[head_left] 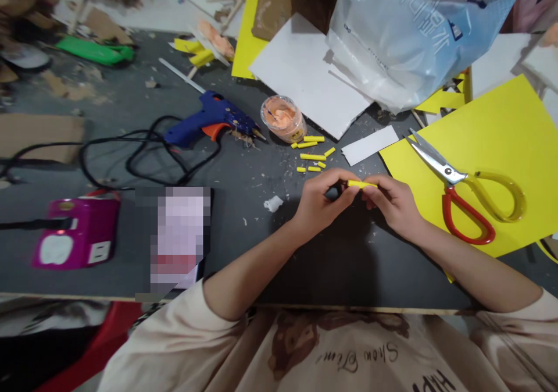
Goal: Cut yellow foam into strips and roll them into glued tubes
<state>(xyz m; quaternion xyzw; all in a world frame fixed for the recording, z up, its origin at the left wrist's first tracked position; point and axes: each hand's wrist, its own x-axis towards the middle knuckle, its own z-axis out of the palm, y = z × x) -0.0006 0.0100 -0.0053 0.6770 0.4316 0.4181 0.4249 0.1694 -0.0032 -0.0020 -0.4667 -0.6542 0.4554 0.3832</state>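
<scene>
Between my two hands is a small yellow paper roll (pixel 361 184), lying sideways above the dark table. My left hand (pixel 323 197) pinches its left end with thumb and forefinger. At the other end, the thumb and fingertips of my right hand (pixel 392 200) close on it; some fingers are hidden beneath. Just beyond the hands lie several short yellow rolls (pixel 313 157) of differing lengths. A clear tub of peach-coloured paste (pixel 284 118) stands behind them. To the right, open scissors (pixel 453 174) with one red and one yellow handle rest on a yellow sheet (pixel 492 130).
A blue glue gun (pixel 213 116) with a looping black cord lies left of the tub. Nearer are a purple power socket box (pixel 76 232) and a phone (pixel 181 235). White boards (pixel 309 69), a plastic bag (pixel 405 37) and a green cutter (pixel 93 50) lie farther back.
</scene>
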